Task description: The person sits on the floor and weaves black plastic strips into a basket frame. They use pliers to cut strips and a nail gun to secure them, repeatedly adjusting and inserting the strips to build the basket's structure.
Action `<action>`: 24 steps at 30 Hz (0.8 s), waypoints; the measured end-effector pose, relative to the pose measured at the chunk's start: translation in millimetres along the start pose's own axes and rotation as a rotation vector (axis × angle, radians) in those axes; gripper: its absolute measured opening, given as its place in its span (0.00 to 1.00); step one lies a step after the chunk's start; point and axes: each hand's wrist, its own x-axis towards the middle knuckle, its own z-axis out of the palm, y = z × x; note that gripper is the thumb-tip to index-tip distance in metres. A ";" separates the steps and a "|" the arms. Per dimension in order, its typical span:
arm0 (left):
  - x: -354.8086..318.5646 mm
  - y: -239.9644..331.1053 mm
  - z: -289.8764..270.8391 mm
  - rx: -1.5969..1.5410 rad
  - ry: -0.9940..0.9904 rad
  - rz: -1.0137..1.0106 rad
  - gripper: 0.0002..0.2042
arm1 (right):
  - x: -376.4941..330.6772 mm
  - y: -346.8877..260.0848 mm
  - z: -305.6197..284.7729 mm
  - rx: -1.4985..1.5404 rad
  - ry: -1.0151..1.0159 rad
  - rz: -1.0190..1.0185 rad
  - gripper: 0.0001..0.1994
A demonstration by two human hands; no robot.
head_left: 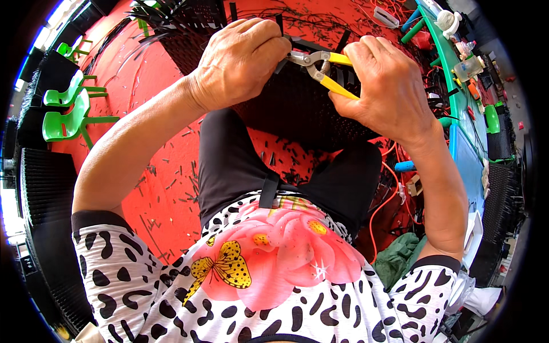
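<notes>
My right hand (392,86) is wrapped round the yellow handles of a pair of hand shears (338,87). The handles stand apart, and the metal jaws reach left to the fingertips of my left hand (243,63). That hand is closed, pinching a black plastic strip (281,67) whose end shows below the fingers beside the jaws. Just beneath both hands is a large black woven piece (297,111), like a basket or panel, in front of my knees. Strip ends stick up along its upper edge. My left hand hides part of it.
Short black offcuts (191,171) litter the red floor (126,108). Small green chairs (71,120) stand at left, near stacked black woven goods (48,188). At right runs a table (466,154) with odds and ends. An orange cord (383,208) and dark green cloth (400,257) lie below it.
</notes>
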 end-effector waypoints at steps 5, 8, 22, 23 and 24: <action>1.4 -1.6 -2.4 0.014 -0.008 0.025 0.11 | 3.9 -1.0 -1.8 -0.023 0.028 -0.013 0.15; 0.6 -2.7 -4.5 0.025 -0.015 0.041 0.12 | 6.3 -5.3 -2.4 -0.034 -0.048 0.005 0.17; 7.2 11.5 -14.9 -0.119 -0.021 -0.025 0.08 | -6.9 19.7 -14.6 0.031 0.024 0.093 0.16; 0.6 24.0 -22.1 -0.241 -0.043 -0.148 0.07 | -11.8 28.8 -18.2 0.094 0.068 0.193 0.17; -1.3 34.6 -27.8 -0.367 -0.064 -0.261 0.06 | -20.4 39.7 -29.6 0.041 0.071 0.229 0.18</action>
